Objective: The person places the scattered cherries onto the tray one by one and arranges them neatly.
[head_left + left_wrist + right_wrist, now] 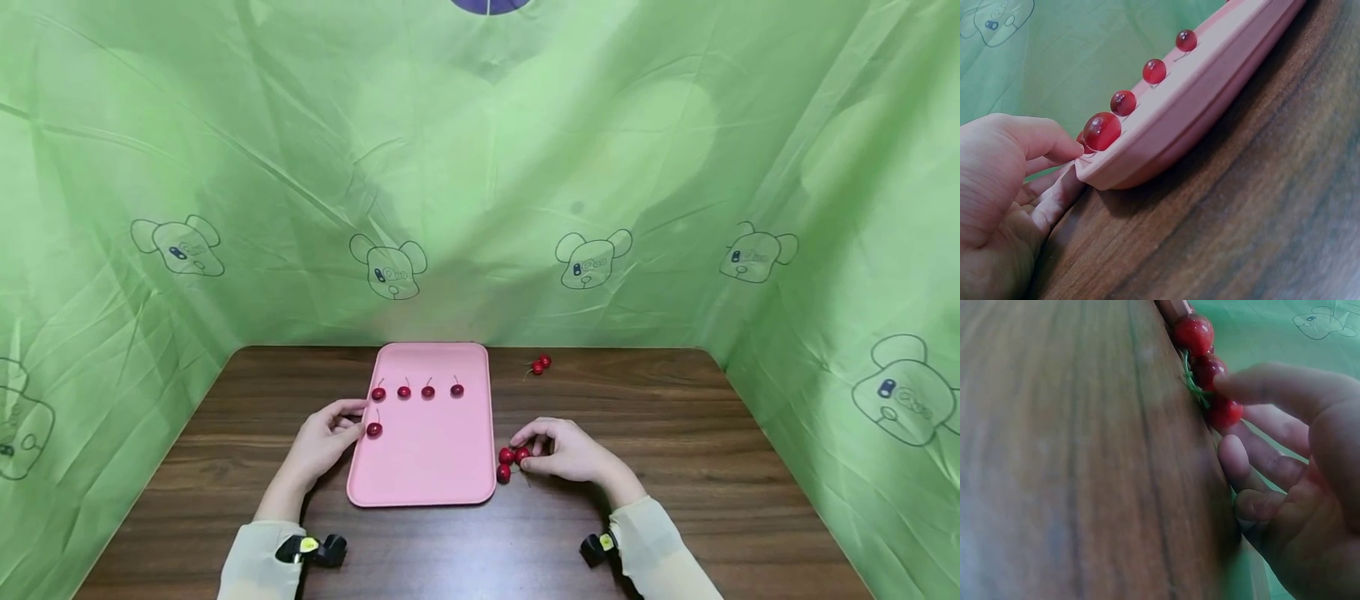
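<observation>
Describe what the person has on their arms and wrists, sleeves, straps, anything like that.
Both arms wear pale cream long sleeves, the left sleeve and the right sleeve ending at the wrist. Each wrist carries a small black device: the left device shows a yellow-green mark, the right device a similar yellowish mark. The left hand and right hand are bare, with no gloves or rings visible.
</observation>
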